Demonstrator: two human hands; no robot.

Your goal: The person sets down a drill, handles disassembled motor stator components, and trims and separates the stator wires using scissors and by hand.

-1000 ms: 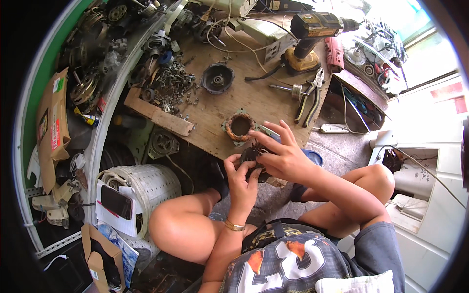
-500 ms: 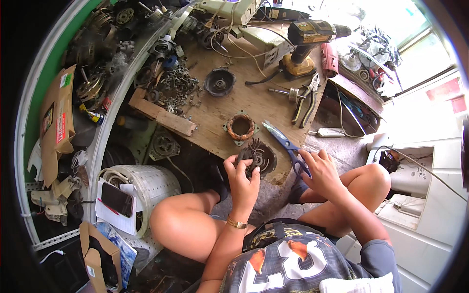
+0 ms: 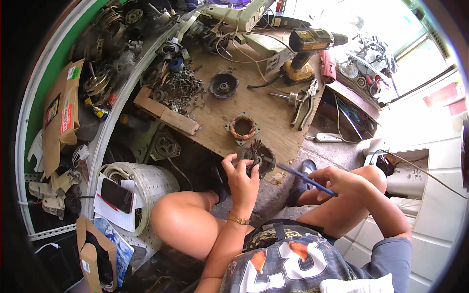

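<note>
My left hand (image 3: 243, 183) curls its fingers and thumb at the near side of a dark round motor cover (image 3: 265, 162) at the board's near edge. A dark, spiky-ended piece (image 3: 255, 149) stands up by its fingertips; part of what they grip is hidden. To the right, my right hand (image 3: 337, 181) is closed on blue-handled scissors (image 3: 310, 179), seen edge-on, with the blades pointing left toward the cover. Just beyond the cover lies a ring-shaped copper-wound stator (image 3: 243, 128). Farther back sits another dark round cover (image 3: 223, 85).
On the wooden board (image 3: 205, 122) lie pliers (image 3: 305, 105), a shafted rotor (image 3: 288, 97), a yellow-black cordless drill (image 3: 300, 53) and loose screws (image 3: 181, 88). A wooden strip (image 3: 168, 117) edges its left side. A white perforated drum (image 3: 151, 178) bears a phone (image 3: 117, 196).
The scissors and my right hand have moved back toward my right knee, off the board, and the scissors have turned edge-on. My left hand has stayed nearly in place at the cover.
</note>
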